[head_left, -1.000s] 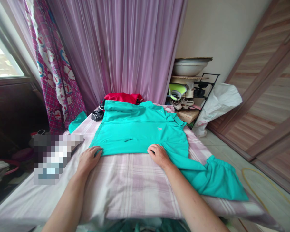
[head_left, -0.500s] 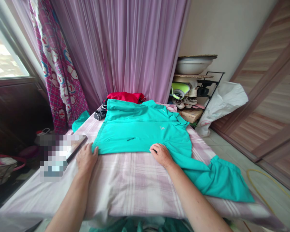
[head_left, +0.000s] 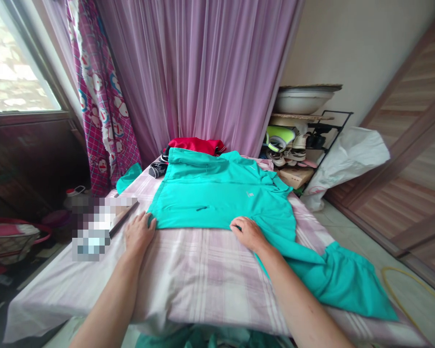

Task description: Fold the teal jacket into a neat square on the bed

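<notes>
A teal jacket (head_left: pixel 217 193) lies flat on a table covered with a pink plaid cloth (head_left: pixel 203 275). My left hand (head_left: pixel 139 233) rests at the jacket's near left corner, fingers curled on the hem. My right hand (head_left: pixel 248 232) presses the near hem further right, fingers bent onto the fabric. One teal sleeve (head_left: pixel 333 280) trails off to the right along the table edge. A second teal piece (head_left: pixel 128 176) hangs off the far left edge.
Red folded clothing (head_left: pixel 195 145) and a dark item (head_left: pixel 157 169) lie at the table's far end before purple curtains. A shoe rack (head_left: pixel 300 145) with a basin and a white bag (head_left: pixel 348 159) stands at right. A pink basket (head_left: pixel 10 239) sits on the left floor.
My left hand slid left along the hem to the jacket's corner. The view shifted slightly left; my right hand stayed on the hem.
</notes>
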The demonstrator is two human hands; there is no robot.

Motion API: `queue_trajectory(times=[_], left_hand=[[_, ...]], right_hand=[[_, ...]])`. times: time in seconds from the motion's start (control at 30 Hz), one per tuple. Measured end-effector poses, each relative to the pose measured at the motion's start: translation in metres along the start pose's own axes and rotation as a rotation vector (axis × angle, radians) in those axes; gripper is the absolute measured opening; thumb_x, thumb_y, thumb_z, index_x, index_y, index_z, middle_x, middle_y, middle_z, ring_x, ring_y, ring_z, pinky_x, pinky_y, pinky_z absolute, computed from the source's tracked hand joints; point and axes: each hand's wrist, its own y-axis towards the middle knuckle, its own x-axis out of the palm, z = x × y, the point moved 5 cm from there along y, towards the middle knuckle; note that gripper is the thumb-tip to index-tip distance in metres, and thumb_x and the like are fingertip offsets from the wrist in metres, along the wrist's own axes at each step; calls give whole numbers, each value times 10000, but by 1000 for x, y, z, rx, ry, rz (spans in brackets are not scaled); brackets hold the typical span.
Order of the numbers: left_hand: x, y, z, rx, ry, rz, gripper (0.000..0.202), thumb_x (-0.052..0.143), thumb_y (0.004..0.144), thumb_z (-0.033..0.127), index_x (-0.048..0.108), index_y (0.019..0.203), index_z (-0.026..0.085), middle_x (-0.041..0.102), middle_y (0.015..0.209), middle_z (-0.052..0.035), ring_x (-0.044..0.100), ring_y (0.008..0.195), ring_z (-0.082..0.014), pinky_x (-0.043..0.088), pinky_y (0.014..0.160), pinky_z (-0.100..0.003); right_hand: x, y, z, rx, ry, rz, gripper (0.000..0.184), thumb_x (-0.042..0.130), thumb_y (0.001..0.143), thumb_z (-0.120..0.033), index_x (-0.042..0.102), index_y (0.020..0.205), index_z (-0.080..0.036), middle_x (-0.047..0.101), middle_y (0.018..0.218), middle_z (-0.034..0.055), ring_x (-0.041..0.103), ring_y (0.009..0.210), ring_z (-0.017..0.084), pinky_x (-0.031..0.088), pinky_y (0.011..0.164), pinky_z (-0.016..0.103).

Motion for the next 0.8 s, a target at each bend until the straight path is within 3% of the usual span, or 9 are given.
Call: queue_trajectory(times=[0.13,0.2,0.3,0.4,0.5,0.63,0.8], left_hand=[[7,3,-1,15,0,-33,482,369,980,407,561,1378,214,493,1513,-81,430,1396,-302,378,1107,-506],[10,3,-1,18,1,-48,492,351,987,412,544,1393,213,497,1511,-75,426,1401,-301,360,1121,-515],[12,4,-2,22,2,-42,484,349,989,419,548,1385,226,501,1508,-72,437,1394,-298,360,1121,-522],[12,6,-3,43,0,-19,466,361,985,413,570,1361,233,528,1484,-81,478,1362,-290,394,1097,-505],[12,8,-3,91,-6,5,455,375,977,388,588,1343,222,561,1450,-88,519,1324,-277,430,1072,-450],[14,11,-3,139,-18,14,438,384,969,359,610,1317,219,592,1418,-76,542,1302,-261,437,1072,-405],[14,11,-2,143,-25,20,440,388,968,376,619,1309,219,595,1415,-78,555,1286,-272,451,1056,-416]], right_hand=[[-30,13,18,158,-66,-31,302,452,942,-320,748,939,-259,763,999,24,667,940,180,444,783,251],[-51,18,43,327,-142,23,347,409,954,-332,745,994,-253,760,1021,48,672,940,204,449,755,270],[-77,14,87,561,-265,108,366,426,939,-304,708,1156,-218,718,1163,105,649,1056,246,463,830,313],[-88,-3,129,777,-347,127,441,481,926,-351,621,1307,-180,651,1268,168,601,1165,295,467,914,383],[-89,-20,157,938,-337,101,519,445,945,-459,572,1346,-154,621,1290,201,580,1197,328,476,925,438],[-87,-25,169,958,-260,49,591,434,948,-501,499,1405,-132,624,1272,212,597,1167,345,479,915,450],[-86,-21,171,908,-228,27,526,415,955,-272,440,1478,-217,630,1274,174,610,1154,321,463,912,436]])
